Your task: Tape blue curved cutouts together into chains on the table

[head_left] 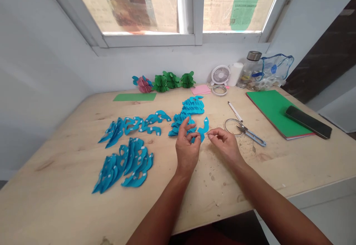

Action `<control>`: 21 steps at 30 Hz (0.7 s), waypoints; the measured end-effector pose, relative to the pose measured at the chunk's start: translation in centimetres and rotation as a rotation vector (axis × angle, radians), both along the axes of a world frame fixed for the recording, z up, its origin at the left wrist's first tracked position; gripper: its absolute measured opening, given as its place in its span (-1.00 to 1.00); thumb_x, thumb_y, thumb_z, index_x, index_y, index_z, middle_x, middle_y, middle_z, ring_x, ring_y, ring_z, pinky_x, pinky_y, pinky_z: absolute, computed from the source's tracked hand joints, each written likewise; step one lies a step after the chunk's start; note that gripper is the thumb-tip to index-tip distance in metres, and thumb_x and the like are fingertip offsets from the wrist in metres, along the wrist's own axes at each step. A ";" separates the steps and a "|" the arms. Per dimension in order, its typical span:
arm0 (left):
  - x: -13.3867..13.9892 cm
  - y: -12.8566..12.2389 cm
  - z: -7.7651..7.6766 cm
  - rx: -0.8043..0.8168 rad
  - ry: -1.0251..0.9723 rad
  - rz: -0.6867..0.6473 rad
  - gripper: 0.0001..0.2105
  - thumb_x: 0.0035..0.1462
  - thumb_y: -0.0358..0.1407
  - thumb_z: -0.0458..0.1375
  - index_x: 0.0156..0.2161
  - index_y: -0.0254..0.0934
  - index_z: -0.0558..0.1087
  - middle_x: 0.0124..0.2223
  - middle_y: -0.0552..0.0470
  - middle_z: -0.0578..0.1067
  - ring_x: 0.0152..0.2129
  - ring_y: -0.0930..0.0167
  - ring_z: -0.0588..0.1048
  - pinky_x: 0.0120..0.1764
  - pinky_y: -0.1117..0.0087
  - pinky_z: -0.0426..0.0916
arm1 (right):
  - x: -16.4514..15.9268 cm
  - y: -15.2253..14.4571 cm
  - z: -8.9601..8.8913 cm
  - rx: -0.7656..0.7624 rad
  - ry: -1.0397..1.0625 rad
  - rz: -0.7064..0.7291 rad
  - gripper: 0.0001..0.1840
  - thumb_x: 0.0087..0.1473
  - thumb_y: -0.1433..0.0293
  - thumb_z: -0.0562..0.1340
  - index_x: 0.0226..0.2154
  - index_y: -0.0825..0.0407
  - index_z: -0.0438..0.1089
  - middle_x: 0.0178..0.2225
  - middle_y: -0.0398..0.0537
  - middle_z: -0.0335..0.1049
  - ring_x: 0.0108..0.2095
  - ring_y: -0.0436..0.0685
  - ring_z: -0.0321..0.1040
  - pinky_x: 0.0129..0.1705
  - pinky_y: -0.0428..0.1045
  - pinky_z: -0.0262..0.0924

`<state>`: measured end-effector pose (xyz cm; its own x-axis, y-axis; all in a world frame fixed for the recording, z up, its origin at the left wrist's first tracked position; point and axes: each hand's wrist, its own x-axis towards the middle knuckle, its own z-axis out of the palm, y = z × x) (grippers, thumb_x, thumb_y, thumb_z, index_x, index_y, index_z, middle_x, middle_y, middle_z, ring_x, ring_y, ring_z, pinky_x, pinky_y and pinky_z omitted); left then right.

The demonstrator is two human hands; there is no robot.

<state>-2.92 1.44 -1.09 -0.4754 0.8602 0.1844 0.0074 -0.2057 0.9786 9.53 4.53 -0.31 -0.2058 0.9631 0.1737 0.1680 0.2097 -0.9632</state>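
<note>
My left hand [187, 146] is closed in a pinch, thumb against index finger, with the other fingers raised. Right behind that pinch is a curved blue paper cutout [205, 127]; whether the fingers grip it or sit above it I cannot tell. Facing it, my right hand [224, 144] is also pinched, with a tiny pale bit at its fingertips, too small to name. Beyond my left hand lie a folded blue paper stack [178, 123] and another blue stack [193, 106]. Blue cutouts with small white patches [136, 159] spread out to the left.
Scissors [251, 134] and a ring-shaped band [226, 126] lie right of my hands, near a white pen [235, 111]. Green sheets [274, 108] carry a black case [308, 122]. Along the wall stand green paper figures [171, 80], a small fan [220, 75] and a bottle [250, 69].
</note>
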 end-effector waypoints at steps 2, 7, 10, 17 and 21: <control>0.0 0.0 -0.1 0.007 0.034 -0.002 -0.42 -0.04 -0.46 0.16 0.15 -0.18 0.21 -0.07 -0.07 0.41 -0.44 0.54 0.47 -0.25 0.41 0.43 | -0.1 -0.1 -0.1 0.045 -0.036 0.010 -0.87 -0.04 0.32 0.22 -0.45 -0.02 0.49 -0.37 -0.07 0.50 -0.32 0.14 0.37 -0.34 0.00 0.17; 0.4 -0.3 -0.1 0.028 0.130 -0.008 -0.40 -0.01 -0.48 0.12 0.17 -0.14 0.18 -0.06 -0.06 0.42 -0.43 0.53 0.48 -0.25 0.40 0.44 | -0.3 -0.1 -0.4 0.092 -0.063 0.009 -0.88 -0.05 0.34 0.23 -0.47 -0.06 0.51 -0.37 -0.06 0.49 -0.26 0.16 0.37 -0.32 0.01 0.17; 0.6 -0.5 0.1 0.046 0.212 0.012 -0.40 0.01 -0.50 0.10 0.18 -0.11 0.18 -0.06 -0.05 0.44 -0.43 0.52 0.49 -0.23 0.39 0.43 | -0.4 -0.1 -0.5 0.100 -0.059 -0.002 -0.89 -0.05 0.35 0.24 -0.47 -0.07 0.52 -0.37 -0.06 0.49 -0.26 0.16 0.37 -0.30 0.02 0.17; 0.9 -0.8 0.3 0.107 0.414 0.073 -0.44 0.04 -0.52 0.07 0.17 -0.14 0.18 -0.05 -0.06 0.44 -0.39 0.48 0.50 -0.24 0.39 0.42 | -0.4 -0.2 -0.8 0.089 -0.037 -0.012 -0.90 -0.04 0.36 0.25 -0.47 -0.06 0.51 -0.37 -0.04 0.49 -0.27 0.16 0.37 -0.29 0.04 0.17; 1.0 -1.0 0.3 0.135 0.514 0.085 -0.45 0.07 -0.52 0.05 0.17 -0.13 0.18 -0.06 -0.05 0.44 -0.39 0.48 0.50 -0.22 0.37 0.42 | -0.5 -0.3 -0.8 0.060 -0.029 -0.031 -0.90 -0.04 0.37 0.24 -0.49 -0.04 0.50 -0.37 -0.04 0.49 -0.28 0.16 0.38 -0.31 0.02 0.18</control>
